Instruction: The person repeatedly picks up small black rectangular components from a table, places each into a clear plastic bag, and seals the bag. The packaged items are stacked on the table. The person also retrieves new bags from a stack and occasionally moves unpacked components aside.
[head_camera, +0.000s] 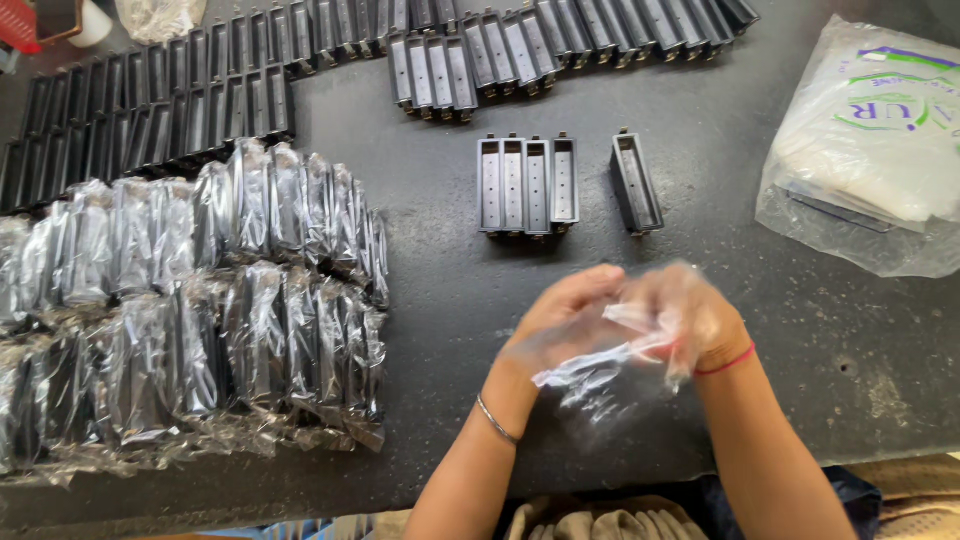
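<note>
Between both hands, bag lengthwise left-right.

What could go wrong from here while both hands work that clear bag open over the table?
1. The clear plastic bag is thin and stretched between the left hand and right hand; it might tear.
2. The lone black part and the group of four lie just beyond the hands; a quick reach could knock them askew.
3. The wrapped parts lie close-packed to the left; a left elbow swing might disturb them.
</note>
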